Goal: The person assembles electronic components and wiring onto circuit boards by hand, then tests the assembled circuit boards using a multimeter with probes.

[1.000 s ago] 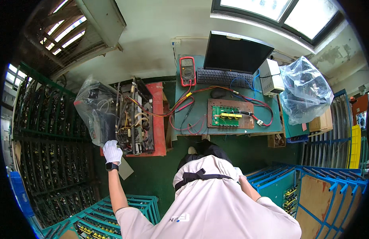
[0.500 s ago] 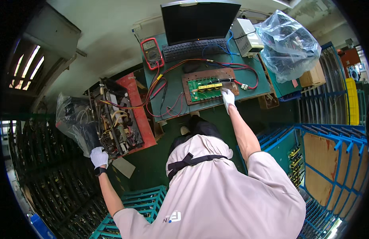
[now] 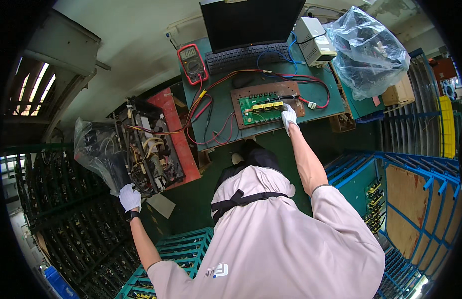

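A green circuit board with a row of yellow components lies on a brown mounting plate on the workbench. At its right end is my right hand in a white glove, its fingers drawn together against the board; what they pinch is hidden. Black and red leads run in beside those fingers. Far to the left, my gloved left hand is at the near corner of an opened electronic unit, beside a clear plastic bag. Its fingertips are hidden there.
A red multimeter, a keyboard, a dark monitor and a pale metal box stand along the bench's back. Red and yellow cables cross to the opened unit. Blue racks stand right, dark racks left.
The view has shifted slightly, moving the bench and both hands a little rightward in the picture. Both hands stay at the same places. The multimeter's display has changed.
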`<state>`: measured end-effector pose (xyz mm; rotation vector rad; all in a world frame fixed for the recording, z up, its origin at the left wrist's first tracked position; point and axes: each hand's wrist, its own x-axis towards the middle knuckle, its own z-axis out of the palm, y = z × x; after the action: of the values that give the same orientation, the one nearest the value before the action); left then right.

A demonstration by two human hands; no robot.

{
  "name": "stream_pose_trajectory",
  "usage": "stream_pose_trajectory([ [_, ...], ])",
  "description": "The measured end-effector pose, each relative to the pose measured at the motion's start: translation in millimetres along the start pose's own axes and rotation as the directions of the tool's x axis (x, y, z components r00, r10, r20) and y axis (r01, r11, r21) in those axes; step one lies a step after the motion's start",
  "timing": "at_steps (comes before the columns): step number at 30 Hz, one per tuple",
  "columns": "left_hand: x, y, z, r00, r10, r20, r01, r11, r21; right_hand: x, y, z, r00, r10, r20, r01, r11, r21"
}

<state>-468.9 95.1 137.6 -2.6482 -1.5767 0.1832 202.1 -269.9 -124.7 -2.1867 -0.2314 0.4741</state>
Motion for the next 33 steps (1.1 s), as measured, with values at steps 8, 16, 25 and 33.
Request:
stream_pose_trajectory([
  [8,-5,7,-1,0.998,-0.020,-0.061,0.017,0.999,-0.042,-16,-19,-7,1.000,0.005,-0.019,-0.003,0.991,0.134],
  [16,-20,1,-2,0.992,0.004,-0.126,-0.015,0.996,-0.091,-21,-31,-16,0.999,0.044,0.003,-0.044,0.999,0.006],
  [25,-16,5,-2,0.994,-0.030,-0.105,0.021,0.996,-0.083,-13,-9,-14,1.000,0.029,0.005,-0.029,0.999,0.039],
  [33,-14,2,2,0.992,-0.027,-0.122,0.018,0.997,-0.077,-11,-10,-15,0.999,0.033,0.042,-0.034,0.999,0.020],
])
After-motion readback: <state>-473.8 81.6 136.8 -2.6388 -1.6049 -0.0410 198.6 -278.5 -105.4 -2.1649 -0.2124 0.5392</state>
